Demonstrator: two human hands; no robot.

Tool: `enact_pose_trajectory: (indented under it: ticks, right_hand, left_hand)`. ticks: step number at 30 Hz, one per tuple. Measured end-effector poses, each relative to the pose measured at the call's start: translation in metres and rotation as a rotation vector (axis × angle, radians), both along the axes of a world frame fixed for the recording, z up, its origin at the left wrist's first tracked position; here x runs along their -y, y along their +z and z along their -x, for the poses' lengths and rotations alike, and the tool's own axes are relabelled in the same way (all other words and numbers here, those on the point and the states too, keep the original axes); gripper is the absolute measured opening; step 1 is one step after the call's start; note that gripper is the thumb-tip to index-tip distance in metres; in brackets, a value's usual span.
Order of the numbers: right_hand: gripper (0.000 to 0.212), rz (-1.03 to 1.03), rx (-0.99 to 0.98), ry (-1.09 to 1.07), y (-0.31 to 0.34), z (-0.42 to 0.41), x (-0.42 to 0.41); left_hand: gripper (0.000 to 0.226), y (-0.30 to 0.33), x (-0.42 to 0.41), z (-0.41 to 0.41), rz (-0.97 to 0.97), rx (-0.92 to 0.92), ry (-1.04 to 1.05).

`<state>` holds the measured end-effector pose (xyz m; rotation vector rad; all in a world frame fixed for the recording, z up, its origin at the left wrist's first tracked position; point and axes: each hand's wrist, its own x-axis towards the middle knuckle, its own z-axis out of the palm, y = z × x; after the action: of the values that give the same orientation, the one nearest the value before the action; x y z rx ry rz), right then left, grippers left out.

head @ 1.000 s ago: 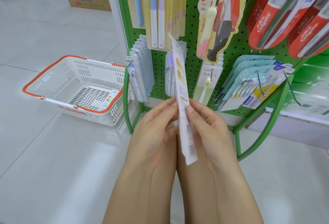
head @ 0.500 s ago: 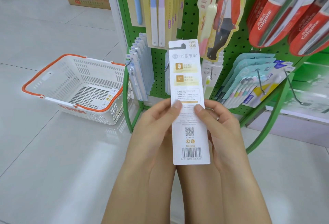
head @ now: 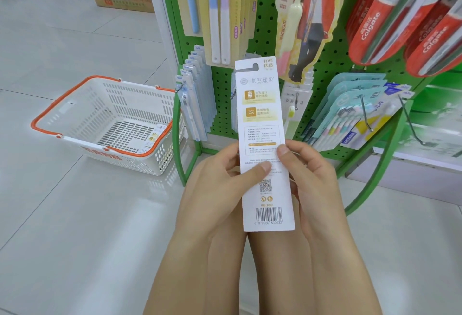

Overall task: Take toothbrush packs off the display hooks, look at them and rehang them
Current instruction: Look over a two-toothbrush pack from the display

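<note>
We hold the white toothbrush pack point(head: 265, 124) upright, printed back with barcode facing us; left hand point(head: 220, 189) and right hand point(head: 310, 184) both pinch its edges.

Holding a white toothbrush pack point(head: 265, 124) upright with left hand point(head: 220, 189) and right hand point(head: 310, 179), back side showing. Green rack point(head: 270, 39) behind. Basket point(head: 105, 124) on floor.

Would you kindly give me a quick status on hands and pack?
Left hand and right hand both grip toothbrush pack. Pack upright, printed back facing camera, off its hook. Nothing between it and pegboard.
</note>
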<state>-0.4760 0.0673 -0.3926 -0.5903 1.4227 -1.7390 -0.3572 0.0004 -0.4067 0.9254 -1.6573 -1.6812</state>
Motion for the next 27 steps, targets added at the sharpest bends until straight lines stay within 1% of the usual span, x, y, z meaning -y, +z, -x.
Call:
enact_pose_trajectory:
  ticks: [4, 9, 12, 14, 18, 21, 24, 25, 26, 27]
  right_hand:
    - [0.010, 0.007, -0.055, 0.039, 0.000, 0.000, -0.003]
    - [0.012, -0.040, -0.121, 0.118, -0.002, 0.001, -0.004]
    - [0.012, -0.045, -0.150, 0.154, -0.003, 0.003, -0.005]
    - [0.011, -0.031, -0.165, 0.161, -0.003, 0.005, -0.005]
    - [0.011, -0.006, -0.136, 0.168, -0.001, 0.007, -0.004]
    - [0.011, 0.003, -0.127, 0.165, 0.001, 0.009, -0.002]
    - [0.011, -0.013, -0.121, 0.152, 0.003, 0.013, 0.000]
    - [0.010, -0.018, -0.134, 0.140, 0.005, 0.014, 0.002]
    - [0.010, -0.022, -0.183, 0.111, 0.006, 0.015, 0.004]
    - [0.015, -0.024, -0.266, 0.067, 0.009, 0.016, 0.006]
  left_hand:
    - [0.020, 0.003, 0.000, 0.004, -0.013, 0.002, 0.103]
    - [0.009, 0.009, 0.006, 0.008, -0.096, -0.092, 0.242]
    - [0.009, 0.014, 0.014, 0.010, -0.108, -0.136, 0.326]
    - [0.010, 0.019, 0.017, 0.011, -0.104, -0.143, 0.342]
    - [0.014, 0.026, 0.022, 0.016, -0.118, -0.135, 0.362]
    - [0.018, 0.030, 0.027, 0.017, -0.145, -0.126, 0.330]
    - [0.015, 0.036, 0.028, 0.015, -0.197, -0.174, 0.253]
    - [0.018, 0.038, 0.028, 0.014, -0.204, -0.195, 0.249]
    - [0.022, 0.041, 0.028, 0.014, -0.205, -0.213, 0.257]
    - [0.025, 0.045, 0.028, 0.014, -0.194, -0.224, 0.270]
